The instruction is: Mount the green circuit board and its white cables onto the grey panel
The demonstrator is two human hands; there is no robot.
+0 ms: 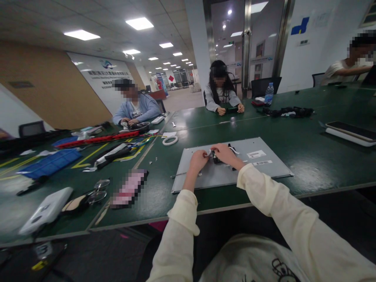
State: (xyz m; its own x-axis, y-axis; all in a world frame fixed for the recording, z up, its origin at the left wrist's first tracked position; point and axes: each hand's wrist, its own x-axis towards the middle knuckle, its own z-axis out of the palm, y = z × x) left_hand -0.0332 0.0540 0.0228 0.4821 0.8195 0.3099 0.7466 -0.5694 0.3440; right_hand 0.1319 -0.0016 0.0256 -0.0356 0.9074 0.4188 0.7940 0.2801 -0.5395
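Note:
Both hands work close together over a flat grey panel with printed labels, lying on the green table. My left hand is closed in a pinch on a thin white strip. Close beside it, my right hand is bent over a small black part, its fingers closed at the part's upper edge. The right fingers hide some of the part, so its kind does not show. A thin rod lies across the panel's left edge, and white scraps lie by the hands.
Left of the panel lie a pink phone, glasses, a white case, a blue tray and a tape roll. Another phone lies right. Co-workers sit across the table; a water bottle stands at the back.

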